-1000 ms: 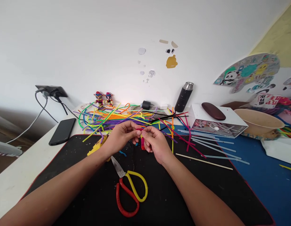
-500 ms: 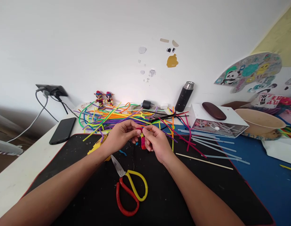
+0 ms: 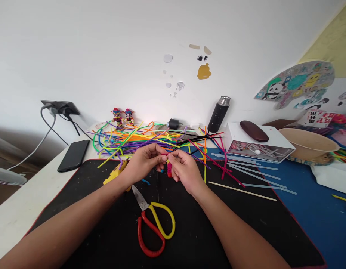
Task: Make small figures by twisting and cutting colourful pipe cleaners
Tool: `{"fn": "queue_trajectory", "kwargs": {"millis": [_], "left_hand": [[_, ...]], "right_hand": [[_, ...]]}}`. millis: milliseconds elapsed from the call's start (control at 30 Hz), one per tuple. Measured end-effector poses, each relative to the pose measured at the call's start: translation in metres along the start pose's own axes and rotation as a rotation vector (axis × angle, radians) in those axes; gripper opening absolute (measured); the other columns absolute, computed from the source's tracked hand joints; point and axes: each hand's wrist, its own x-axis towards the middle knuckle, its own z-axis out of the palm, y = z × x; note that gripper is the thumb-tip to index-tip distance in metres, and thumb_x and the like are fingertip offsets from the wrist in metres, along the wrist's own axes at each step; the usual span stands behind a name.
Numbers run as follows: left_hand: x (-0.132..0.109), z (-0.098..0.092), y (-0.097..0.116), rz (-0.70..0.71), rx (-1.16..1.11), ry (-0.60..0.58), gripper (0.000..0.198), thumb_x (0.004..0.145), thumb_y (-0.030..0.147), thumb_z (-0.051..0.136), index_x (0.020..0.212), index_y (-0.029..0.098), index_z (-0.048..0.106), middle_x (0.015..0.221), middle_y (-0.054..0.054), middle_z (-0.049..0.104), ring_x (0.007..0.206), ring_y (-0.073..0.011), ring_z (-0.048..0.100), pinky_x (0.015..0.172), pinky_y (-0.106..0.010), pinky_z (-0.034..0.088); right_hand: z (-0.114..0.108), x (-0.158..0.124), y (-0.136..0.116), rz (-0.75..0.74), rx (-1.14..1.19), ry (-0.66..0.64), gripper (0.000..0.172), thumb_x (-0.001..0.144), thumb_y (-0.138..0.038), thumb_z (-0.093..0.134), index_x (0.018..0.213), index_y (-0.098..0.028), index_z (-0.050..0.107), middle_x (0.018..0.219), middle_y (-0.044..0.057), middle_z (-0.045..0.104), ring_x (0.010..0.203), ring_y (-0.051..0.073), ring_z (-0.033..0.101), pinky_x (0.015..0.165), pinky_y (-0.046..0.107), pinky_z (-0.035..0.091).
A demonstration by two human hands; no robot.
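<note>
Between my two hands, above the black mat, is a small red and pink pipe-cleaner piece with a bit of yellow near its top. My left hand pinches its upper left side between thumb and index finger. My right hand closes on its right side, and its fingers hide part of the piece. A small blue tip shows just under my left fingertips. Scissors with one red and one yellow handle lie on the mat below my hands.
Behind my hands spreads a pile of colored pipe cleaners. A yellow object is partly behind my left wrist. A phone lies left; a black bottle, white box and thin stick are right.
The view has shifted very slightly. Both hands keep their hold on the red and pink piece, which has turned a little, and the blue tip now sits closer to my left fingers.
</note>
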Motion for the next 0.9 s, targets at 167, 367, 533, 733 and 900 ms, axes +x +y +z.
{"fn": "queue_trajectory", "kwargs": {"millis": [167, 367, 533, 733, 900], "left_hand": [[0.001, 0.002, -0.003, -0.019, -0.025, 0.004, 0.046, 0.075, 0.053, 0.089, 0.089, 0.015, 0.066, 0.065, 0.003, 0.067, 0.053, -0.0117, 0.062, 0.053, -0.025, 0.055], [0.002, 0.002, -0.007, -0.063, -0.034, -0.003, 0.048, 0.074, 0.054, 0.09, 0.088, 0.015, 0.066, 0.062, 0.002, 0.068, 0.052, -0.0119, 0.062, 0.052, -0.025, 0.054], [0.003, 0.0, -0.005, -0.06, -0.064, -0.032, 0.048, 0.076, 0.052, 0.089, 0.094, 0.014, 0.068, 0.068, 0.001, 0.069, 0.057, -0.0126, 0.064, 0.056, -0.025, 0.055], [0.004, -0.004, -0.003, 0.031, -0.1, -0.086, 0.048, 0.078, 0.041, 0.09, 0.11, 0.015, 0.065, 0.078, 0.0, 0.071, 0.067, -0.0149, 0.069, 0.063, -0.028, 0.058], [0.005, -0.009, 0.0, 0.056, -0.056, -0.063, 0.041, 0.079, 0.041, 0.089, 0.103, 0.015, 0.068, 0.077, 0.0, 0.071, 0.067, -0.0147, 0.068, 0.064, -0.027, 0.058]], "right_hand": [[-0.001, 0.0, 0.001, -0.01, -0.042, 0.0, 0.039, 0.086, -0.058, 0.072, 0.083, -0.022, 0.057, 0.042, -0.012, 0.044, 0.03, 0.008, 0.037, 0.034, 0.021, 0.024], [-0.002, 0.002, 0.008, -0.022, -0.063, 0.001, 0.038, 0.087, -0.057, 0.07, 0.082, -0.023, 0.053, 0.041, -0.013, 0.044, 0.029, 0.008, 0.036, 0.033, 0.021, 0.021], [0.003, -0.001, 0.008, -0.021, -0.024, 0.037, 0.037, 0.089, -0.056, 0.07, 0.085, -0.023, 0.054, 0.041, -0.013, 0.044, 0.03, 0.007, 0.036, 0.034, 0.02, 0.025], [-0.003, 0.001, -0.002, -0.064, 0.016, 0.095, 0.038, 0.087, -0.056, 0.075, 0.085, -0.022, 0.058, 0.041, -0.013, 0.041, 0.031, 0.007, 0.034, 0.035, 0.021, 0.022], [-0.006, 0.003, -0.003, -0.044, 0.041, 0.099, 0.04, 0.085, -0.057, 0.078, 0.082, -0.021, 0.059, 0.041, -0.013, 0.039, 0.031, 0.007, 0.033, 0.036, 0.022, 0.021]]}}
